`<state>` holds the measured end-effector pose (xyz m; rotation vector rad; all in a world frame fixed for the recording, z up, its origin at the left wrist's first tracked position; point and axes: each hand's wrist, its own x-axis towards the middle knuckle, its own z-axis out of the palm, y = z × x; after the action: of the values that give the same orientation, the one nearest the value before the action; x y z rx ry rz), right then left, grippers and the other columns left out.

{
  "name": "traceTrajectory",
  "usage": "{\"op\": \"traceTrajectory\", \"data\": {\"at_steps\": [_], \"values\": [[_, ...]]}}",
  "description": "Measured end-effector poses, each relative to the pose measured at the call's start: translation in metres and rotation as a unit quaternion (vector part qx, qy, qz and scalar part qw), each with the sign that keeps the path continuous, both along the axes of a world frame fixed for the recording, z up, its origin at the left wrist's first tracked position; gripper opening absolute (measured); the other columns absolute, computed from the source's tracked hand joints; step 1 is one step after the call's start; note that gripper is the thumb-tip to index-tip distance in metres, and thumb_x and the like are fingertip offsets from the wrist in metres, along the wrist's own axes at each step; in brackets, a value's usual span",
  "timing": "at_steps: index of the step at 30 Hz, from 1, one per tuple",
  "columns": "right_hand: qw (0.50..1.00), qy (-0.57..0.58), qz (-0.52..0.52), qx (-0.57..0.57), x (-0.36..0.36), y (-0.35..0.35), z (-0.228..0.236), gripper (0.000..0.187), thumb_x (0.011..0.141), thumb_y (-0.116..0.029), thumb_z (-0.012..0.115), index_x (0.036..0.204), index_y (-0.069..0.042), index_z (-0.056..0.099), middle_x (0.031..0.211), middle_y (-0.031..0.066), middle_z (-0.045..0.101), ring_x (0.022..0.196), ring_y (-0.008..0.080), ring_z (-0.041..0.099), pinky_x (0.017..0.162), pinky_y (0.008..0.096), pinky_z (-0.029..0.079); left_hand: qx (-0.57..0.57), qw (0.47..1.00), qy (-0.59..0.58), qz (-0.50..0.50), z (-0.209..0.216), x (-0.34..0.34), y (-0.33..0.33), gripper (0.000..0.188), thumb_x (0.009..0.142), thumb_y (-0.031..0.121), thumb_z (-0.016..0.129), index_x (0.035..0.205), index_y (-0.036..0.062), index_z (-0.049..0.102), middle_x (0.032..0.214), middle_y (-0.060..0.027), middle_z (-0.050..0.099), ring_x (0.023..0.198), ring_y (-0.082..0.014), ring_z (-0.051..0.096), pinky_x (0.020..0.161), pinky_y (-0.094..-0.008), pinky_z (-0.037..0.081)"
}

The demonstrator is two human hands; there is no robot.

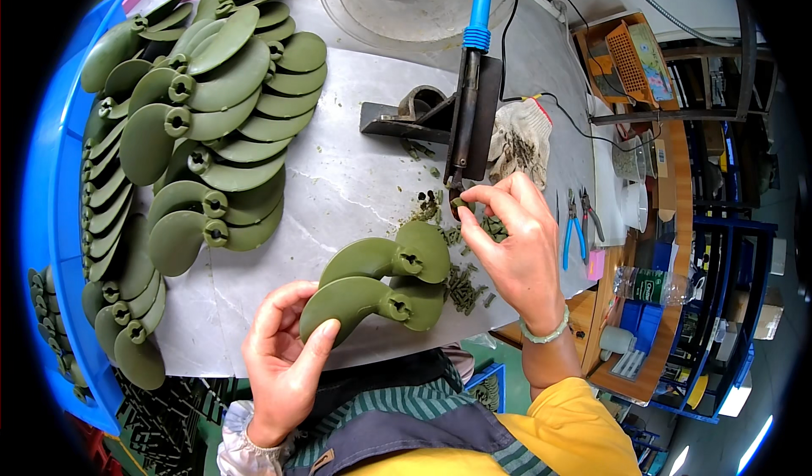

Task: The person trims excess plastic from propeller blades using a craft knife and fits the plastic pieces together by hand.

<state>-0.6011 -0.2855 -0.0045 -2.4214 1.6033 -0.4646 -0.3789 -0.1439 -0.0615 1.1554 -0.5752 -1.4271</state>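
My left hand (pixel 286 362) grips a green plastic two-bladed propeller (pixel 342 301) by its left blade, thumb on top and fingers underneath. Just behind it lies a second green propeller (pixel 364 258); whether my fingers also touch that one is hidden. My right hand (pixel 516 239) pinches a small green plastic piece (pixel 462 205) between thumb and fingertips, right at the lower tip of a soldering iron. This iron has a blue handle (pixel 479 11) and rests upright along a dark metal stand (pixel 414 121). Green plastic scraps (pixel 463 290) lie between the propellers and my right hand.
Many green propellers (pixel 178 121) are piled in overlapping rows on the left, beside a blue bin (pixel 51 180). A stained glove (pixel 520 142) lies right of the iron, whose cable (pixel 507 61) runs near it. Blue-handled pliers (pixel 574 235) lie farther right. A round clear tray (pixel 406 11) stands behind.
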Motion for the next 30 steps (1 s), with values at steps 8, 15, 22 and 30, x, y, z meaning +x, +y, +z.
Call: {"op": "traceTrajectory", "data": {"at_steps": [8,15,22,30], "values": [[0.994,-0.067,0.028,0.079,0.015,0.013,0.024,0.018,0.077,0.0,0.076,0.095,-0.001,0.073,0.081,0.0047,0.057,0.075,0.0159,0.056,0.065,0.0288,0.045,-0.013,1.0,-0.008,-0.009,0.003,0.001,0.001,0.041,0.09,-0.004,0.067,0.128,-0.0048,0.053,0.122,-0.0113,0.062,0.114,-0.0174,0.059,0.101,-0.0294,0.044],[0.987,-0.081,0.067,0.121,0.024,0.019,0.03,0.021,0.075,0.001,0.077,0.095,-0.002,0.074,0.081,0.0043,0.057,0.076,0.0163,0.055,0.066,0.0288,0.045,-0.028,0.999,-0.022,-0.012,0.005,0.0,0.002,0.041,0.09,-0.007,0.066,0.129,-0.0051,0.053,0.121,-0.0114,0.062,0.114,-0.0175,0.059,0.101,-0.0292,0.044],[0.987,-0.074,0.076,0.118,0.023,0.019,0.029,0.021,0.075,0.0,0.078,0.095,-0.002,0.074,0.081,0.0045,0.056,0.076,0.0169,0.056,0.067,0.0295,0.046,-0.014,1.0,-0.007,-0.007,0.007,-0.002,0.002,0.041,0.09,-0.007,0.066,0.129,-0.0051,0.053,0.12,-0.0114,0.062,0.113,-0.0175,0.059,0.101,-0.0292,0.044],[0.987,-0.08,0.089,0.112,0.024,0.022,0.032,0.02,0.077,0.0,0.077,0.096,-0.001,0.073,0.082,0.004,0.057,0.074,0.0158,0.055,0.066,0.0289,0.045,-0.001,1.0,-0.009,-0.006,0.009,0.004,0.008,0.041,0.09,-0.007,0.066,0.128,-0.004,0.052,0.119,-0.0106,0.062,0.112,-0.0172,0.06,0.1,-0.0289,0.044]]}}
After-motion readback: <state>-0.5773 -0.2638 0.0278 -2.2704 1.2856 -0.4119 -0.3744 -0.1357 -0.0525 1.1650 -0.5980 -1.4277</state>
